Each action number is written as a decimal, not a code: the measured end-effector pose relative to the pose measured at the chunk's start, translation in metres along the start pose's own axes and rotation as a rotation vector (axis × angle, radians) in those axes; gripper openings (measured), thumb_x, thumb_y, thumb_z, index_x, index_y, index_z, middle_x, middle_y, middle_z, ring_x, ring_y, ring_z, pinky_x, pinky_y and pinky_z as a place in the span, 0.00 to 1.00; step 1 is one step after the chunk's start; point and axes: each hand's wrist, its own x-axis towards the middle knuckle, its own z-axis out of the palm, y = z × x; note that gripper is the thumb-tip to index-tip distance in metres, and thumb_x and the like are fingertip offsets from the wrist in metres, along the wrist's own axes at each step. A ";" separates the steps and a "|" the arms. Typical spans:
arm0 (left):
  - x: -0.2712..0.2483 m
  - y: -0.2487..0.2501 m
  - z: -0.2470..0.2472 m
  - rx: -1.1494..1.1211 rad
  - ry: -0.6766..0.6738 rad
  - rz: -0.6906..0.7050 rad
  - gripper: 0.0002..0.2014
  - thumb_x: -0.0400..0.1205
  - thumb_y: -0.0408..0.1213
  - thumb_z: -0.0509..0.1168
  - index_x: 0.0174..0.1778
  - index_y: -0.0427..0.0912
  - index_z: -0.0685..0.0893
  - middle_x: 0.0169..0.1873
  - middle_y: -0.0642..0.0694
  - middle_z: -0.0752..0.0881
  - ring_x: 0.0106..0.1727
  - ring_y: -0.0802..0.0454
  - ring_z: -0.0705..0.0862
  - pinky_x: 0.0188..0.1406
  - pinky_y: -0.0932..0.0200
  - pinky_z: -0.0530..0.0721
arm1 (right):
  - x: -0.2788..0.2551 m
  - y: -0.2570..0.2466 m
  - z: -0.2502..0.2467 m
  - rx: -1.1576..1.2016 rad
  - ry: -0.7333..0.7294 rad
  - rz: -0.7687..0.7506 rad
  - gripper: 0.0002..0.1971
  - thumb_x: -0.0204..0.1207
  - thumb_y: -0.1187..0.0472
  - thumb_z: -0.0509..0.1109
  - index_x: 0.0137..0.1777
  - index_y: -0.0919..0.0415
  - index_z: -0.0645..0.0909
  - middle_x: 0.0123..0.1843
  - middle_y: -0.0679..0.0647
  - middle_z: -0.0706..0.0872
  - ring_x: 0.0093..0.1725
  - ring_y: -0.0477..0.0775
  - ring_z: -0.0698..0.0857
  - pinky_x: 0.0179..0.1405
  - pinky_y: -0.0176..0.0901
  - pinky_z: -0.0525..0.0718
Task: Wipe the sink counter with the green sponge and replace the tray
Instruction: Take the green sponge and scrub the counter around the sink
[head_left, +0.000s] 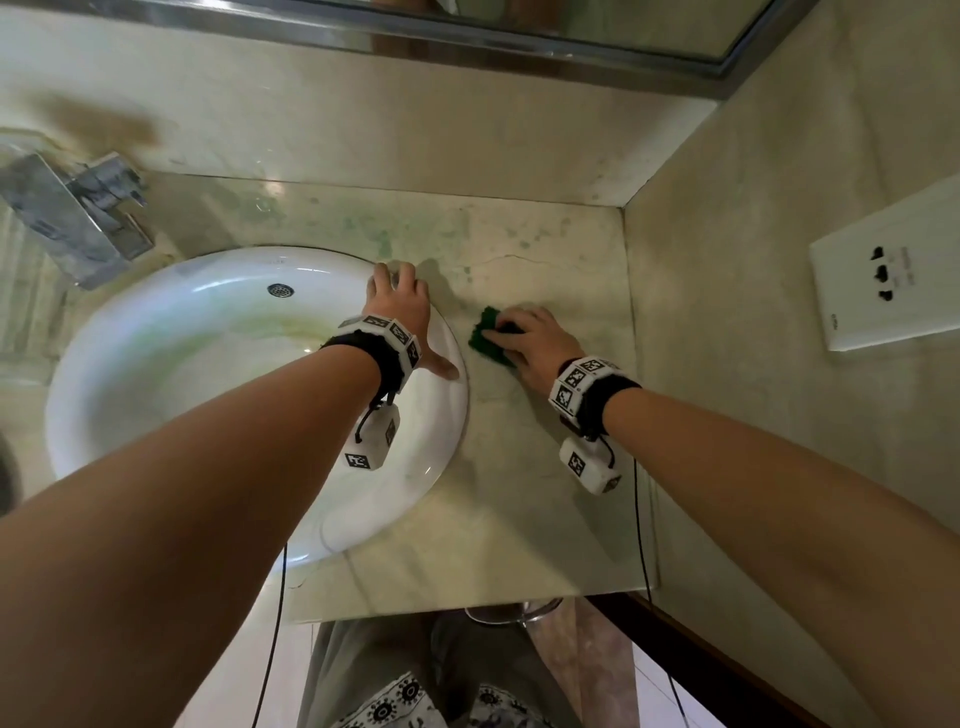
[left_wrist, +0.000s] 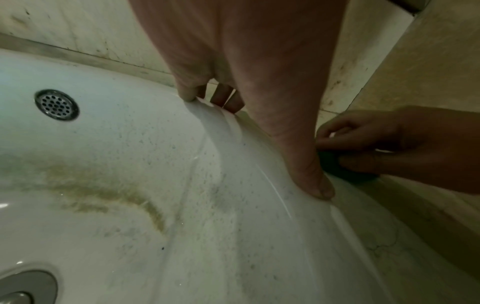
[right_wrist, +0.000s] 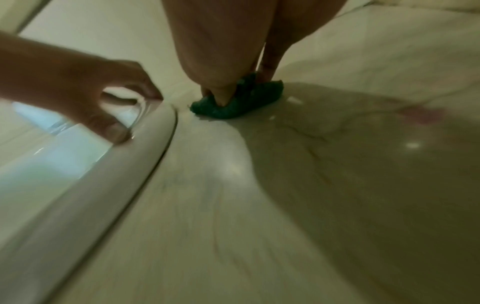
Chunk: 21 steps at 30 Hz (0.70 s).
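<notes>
The green sponge (head_left: 485, 332) (right_wrist: 246, 102) lies on the pale marble counter (head_left: 545, 249), just right of the white sink (head_left: 447, 415). My right hand (head_left: 530, 338) (right_wrist: 226, 61) grips it from above and presses it flat on the stone. In the left wrist view the sponge (left_wrist: 335, 164) shows only as a dark patch under that hand (left_wrist: 402, 148). My left hand (head_left: 400, 306) (left_wrist: 259, 102) rests on the sink's right rim with its fingertips and thumb on the porcelain, holding nothing. No tray is in view.
Faint green stains (head_left: 384, 239) mark the counter behind the sink. A metal faucet (head_left: 72, 218) stands at the back left. The side wall with a white socket plate (head_left: 888, 280) closes the counter on the right. A mirror (head_left: 519, 21) hangs above. The sink's overflow grille (left_wrist: 56, 104) is visible.
</notes>
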 end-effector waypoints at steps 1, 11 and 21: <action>0.000 0.000 0.000 0.004 0.004 0.001 0.66 0.51 0.80 0.69 0.76 0.34 0.65 0.76 0.37 0.63 0.78 0.30 0.58 0.80 0.38 0.59 | 0.007 0.000 -0.002 0.005 0.038 0.017 0.19 0.78 0.64 0.65 0.68 0.49 0.81 0.69 0.53 0.79 0.68 0.64 0.72 0.56 0.57 0.81; 0.006 -0.001 0.006 0.009 0.042 0.013 0.68 0.46 0.85 0.63 0.72 0.34 0.70 0.71 0.37 0.67 0.75 0.30 0.62 0.78 0.37 0.61 | 0.059 -0.029 -0.011 -0.050 0.022 0.114 0.21 0.81 0.62 0.61 0.73 0.48 0.76 0.74 0.51 0.74 0.70 0.64 0.68 0.69 0.50 0.73; 0.001 -0.002 0.003 -0.030 0.039 0.024 0.65 0.48 0.81 0.69 0.71 0.34 0.71 0.71 0.37 0.66 0.75 0.29 0.61 0.79 0.38 0.60 | -0.007 0.010 0.003 -0.039 -0.003 -0.083 0.20 0.79 0.64 0.66 0.69 0.47 0.80 0.72 0.53 0.78 0.67 0.64 0.73 0.58 0.53 0.78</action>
